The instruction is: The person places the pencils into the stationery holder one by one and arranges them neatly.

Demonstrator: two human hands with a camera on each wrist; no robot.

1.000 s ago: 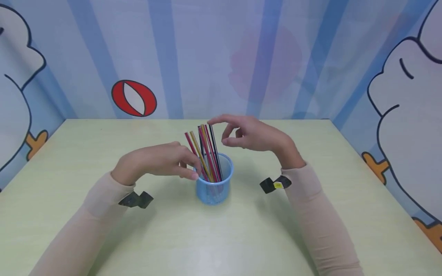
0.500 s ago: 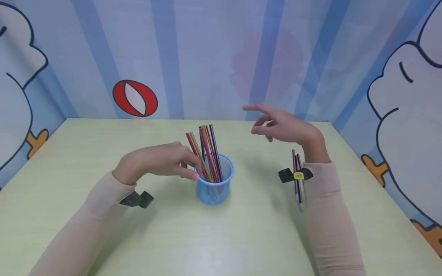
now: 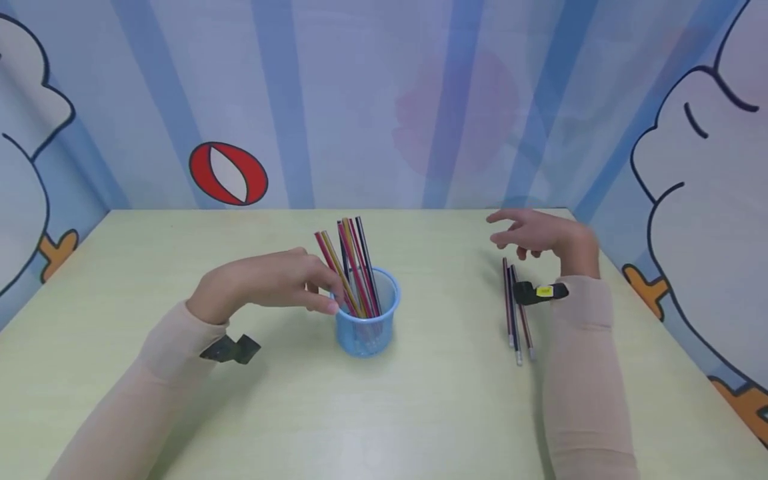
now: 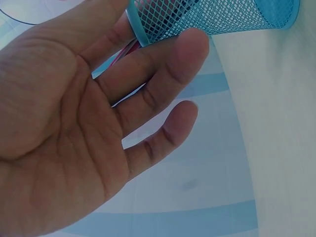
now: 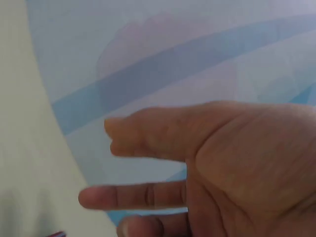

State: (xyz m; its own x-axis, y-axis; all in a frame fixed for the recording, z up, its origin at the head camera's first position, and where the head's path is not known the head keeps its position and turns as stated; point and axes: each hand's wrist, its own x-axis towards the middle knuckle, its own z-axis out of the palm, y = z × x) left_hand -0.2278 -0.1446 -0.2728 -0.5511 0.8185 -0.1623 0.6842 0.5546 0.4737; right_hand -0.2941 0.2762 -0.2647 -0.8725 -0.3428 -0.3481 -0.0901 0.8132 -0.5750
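Note:
A blue mesh pencil cup (image 3: 367, 337) stands upright on the table, with several red, yellow and dark pencils (image 3: 355, 267) leaning to its left side. My left hand (image 3: 270, 279) pinches the cup's left rim between thumb and fingers. In the left wrist view, the cup (image 4: 237, 15) crosses the top, a finger is inside its mouth, and the other fingers are spread below. My right hand (image 3: 537, 233) hovers at the right with relaxed fingers and nothing held. Just below it, three dark and reddish pencils (image 3: 515, 317) lie side by side, eraser ends toward me.
The pale table (image 3: 420, 413) runs back to a blue striped curtain (image 3: 372, 107) printed with a red and white ball shape (image 3: 228, 173). White cartoon figures (image 3: 714, 200) are printed on both sides. Black wrist bands (image 3: 231, 349) sit on the sleeves.
My right hand has moved from the tops of the pencils in the cup to the right, over the loose pencils, which have come into view. My left hand stays on the cup.

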